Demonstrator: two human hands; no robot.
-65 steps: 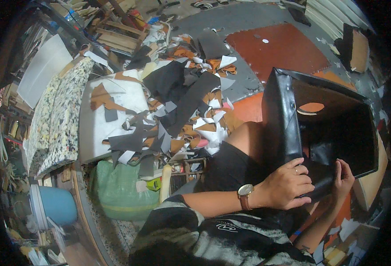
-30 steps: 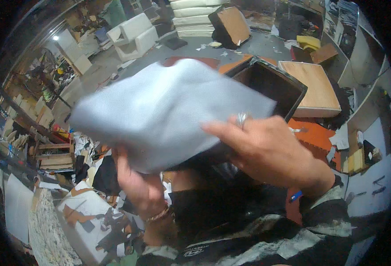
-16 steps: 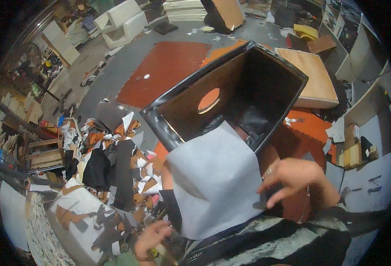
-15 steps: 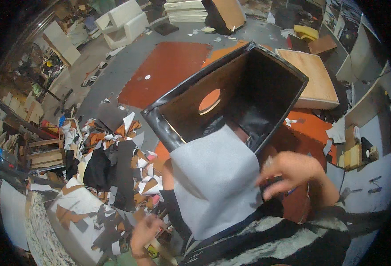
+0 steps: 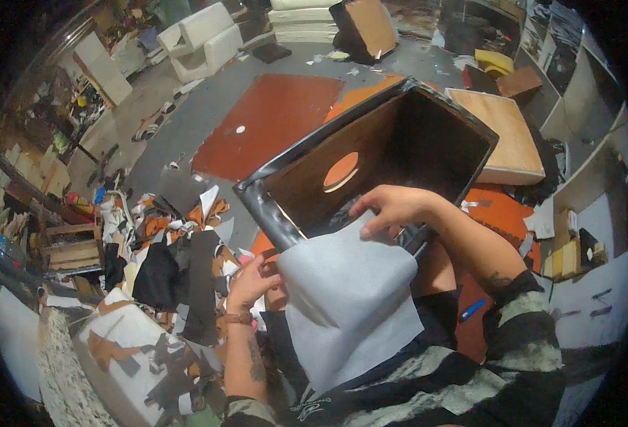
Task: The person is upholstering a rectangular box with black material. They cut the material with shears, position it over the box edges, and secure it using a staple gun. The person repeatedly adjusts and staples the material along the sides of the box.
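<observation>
A light grey piece of fabric point(image 5: 349, 285) lies draped over my lap and the near edge of an open box point(image 5: 292, 171). The box is covered outside in shiny black material, with bare brown wood inside and a round hole in one wall. My right hand point(image 5: 403, 206) reaches over the fabric's far corner, that corner between thumb and fingers. My left hand point(image 5: 251, 286) is beside the fabric's left edge, fingers apart, holding nothing.
Fabric scraps point(image 5: 221, 270) are heaped on the left, near a white foam block point(image 5: 118, 356). A blue pen-like object point(image 5: 472, 309) lies to my right. Beyond the box are a wooden panel point(image 5: 502, 132), a red-brown sheet point(image 5: 271, 117) and a white foam seat point(image 5: 203, 43).
My right hand has moved from beside the fabric's right edge up and left to its far corner. My left hand has risen to the fabric's left edge.
</observation>
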